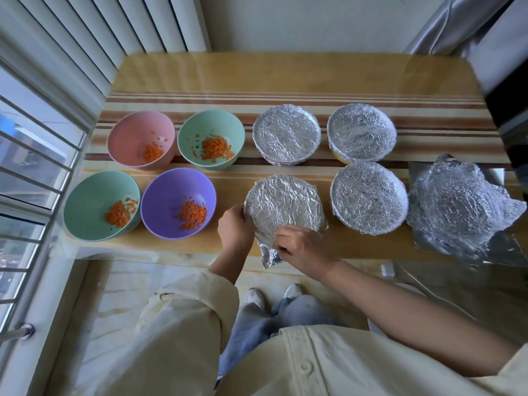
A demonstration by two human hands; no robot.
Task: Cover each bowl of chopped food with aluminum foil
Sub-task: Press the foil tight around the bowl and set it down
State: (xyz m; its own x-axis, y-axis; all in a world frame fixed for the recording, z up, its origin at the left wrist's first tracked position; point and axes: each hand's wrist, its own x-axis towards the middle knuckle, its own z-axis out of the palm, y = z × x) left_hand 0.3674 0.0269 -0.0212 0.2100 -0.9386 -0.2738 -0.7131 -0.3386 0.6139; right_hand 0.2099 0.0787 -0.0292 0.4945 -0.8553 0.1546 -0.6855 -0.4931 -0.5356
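Note:
A sheet of foil [283, 204] lies over a bowl at the front middle of the table. My left hand [235, 225] grips the foil at the bowl's left rim. My right hand [303, 247] pinches the foil at the near rim, where a loose flap hangs over the table edge. Three bowls to its right and behind are wrapped in foil: back middle [286, 134], back right [361, 132], front right [368, 197]. Several uncovered bowls with chopped carrot stand at the left: pink [137, 132], green [213, 130], a second green [94, 198] and purple [171, 192].
A crumpled stack of foil sheets [460, 207] lies at the table's right end. The striped tablecloth [257, 81] is bare at the back. A window with bars runs along the left, and a curtain hangs at the back right.

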